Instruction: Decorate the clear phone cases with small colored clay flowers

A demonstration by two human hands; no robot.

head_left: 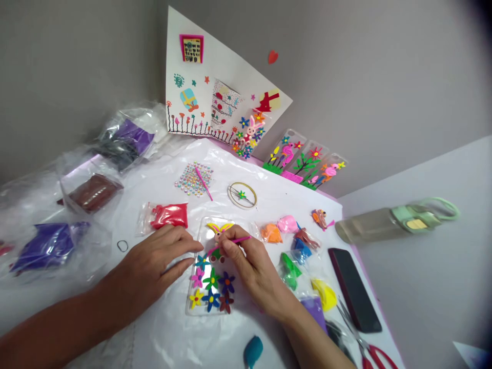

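Observation:
A clear phone case lies flat on the white covered table, decorated with clay flowers in several colours and a clay bunny with yellow ears at its top. My right hand is closed around a thin magenta modelling tool, its tip close to the bunny. Those fingers hide part of the bunny. My left hand lies at the case's left edge, fingers stretched and apart, with fingertips at or touching the edge. Just behind it is a bag of red clay.
Bagged clay, a black phone, red-handled scissors and a bottle are at right. Behind are rhinestones, a bangle and decorated cases. Purple clay lies left; teal clay is in front.

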